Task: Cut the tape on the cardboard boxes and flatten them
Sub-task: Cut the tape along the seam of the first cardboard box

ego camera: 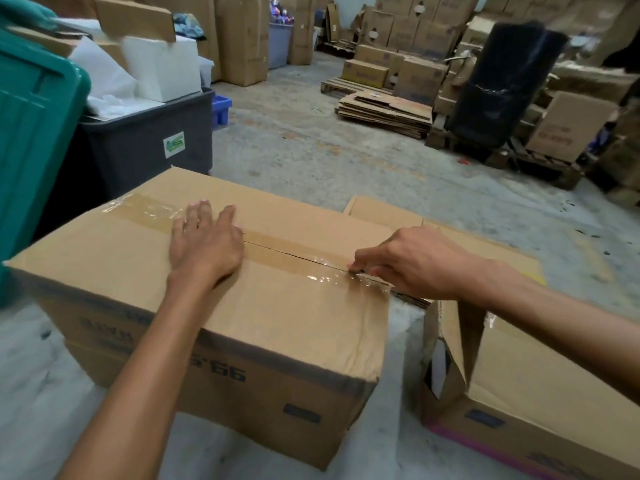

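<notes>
A closed cardboard box point(277, 334) stands on the floor in front of me, with brown and clear tape point(294, 258) running along its top seam. My left hand point(204, 240) lies flat on the box top, fingers straight, pressing beside the seam. My right hand point(405, 263) has its fingers curled at the right end of the seam, pinching a small dark object against the tape; what it is I cannot tell. A second box point(540, 420) with a pink bottom edge and a raised flap sits at the lower right.
A green bin point(31, 133) and a dark bin point(149, 140) full of white foam stand at the left. Flattened cardboard point(384, 110) lies stacked across the concrete floor. Stacks of boxes, pallets and a black wrapped bundle point(498, 84) fill the back and right.
</notes>
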The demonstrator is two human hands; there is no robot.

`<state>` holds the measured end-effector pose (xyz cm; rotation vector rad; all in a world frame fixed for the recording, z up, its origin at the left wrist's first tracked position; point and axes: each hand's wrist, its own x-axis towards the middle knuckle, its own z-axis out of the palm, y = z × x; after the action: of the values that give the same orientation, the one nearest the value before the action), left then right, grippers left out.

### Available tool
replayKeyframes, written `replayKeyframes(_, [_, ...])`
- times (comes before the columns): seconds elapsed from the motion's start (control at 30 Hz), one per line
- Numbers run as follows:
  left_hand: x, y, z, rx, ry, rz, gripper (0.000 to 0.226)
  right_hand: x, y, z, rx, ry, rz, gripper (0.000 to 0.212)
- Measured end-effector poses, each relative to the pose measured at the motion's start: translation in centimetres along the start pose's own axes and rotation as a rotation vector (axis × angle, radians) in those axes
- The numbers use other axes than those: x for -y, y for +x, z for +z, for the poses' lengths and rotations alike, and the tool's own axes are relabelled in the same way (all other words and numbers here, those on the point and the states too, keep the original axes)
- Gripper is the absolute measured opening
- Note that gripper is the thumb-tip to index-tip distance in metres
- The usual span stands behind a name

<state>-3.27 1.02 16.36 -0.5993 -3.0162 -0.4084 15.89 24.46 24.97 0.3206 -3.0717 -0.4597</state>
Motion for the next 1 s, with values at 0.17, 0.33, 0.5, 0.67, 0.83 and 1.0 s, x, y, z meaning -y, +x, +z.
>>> replayKeyframes(0.17, [0.0,0.4,0.0,-0.027,-0.033,0.005,0.051,-0.7,-2.3,0.4,-0.034,0.018,-0.018,0.029])
replayKeyframes(0.33, [-2.5,-0.8,0.0,-0.073,0.014,-0.067,0.049,-1.2,-2.0,0.2,-0.022,0.012,-0.003,0.024])
replayKeyframes(0.5, [-9.1,-5.2,1.6,-0.041,0.082,0.118,0.059,-1.4,-1.7,0.6,-0.054,0.011,-0.021,0.020])
replayKeyframes(0.67, [-9.0,-4.8,1.3,0.067,0.084,0.138,0.064,-1.5,-2.5,0.6,-0.072,0.039,-0.026,0.023])
replayKeyframes(0.83, [-9.2,-4.5,1.9,0.062,0.103,0.151,0.065,-2.0,-5.6,2.0,-0.130,0.072,0.009,0.018])
replayKeyframes(1.0, [-9.1,-4.4,2.2,0.054,0.088,0.149,0.065,-2.1,-6.3,2.9,-0.097,0.003,0.050,0.012])
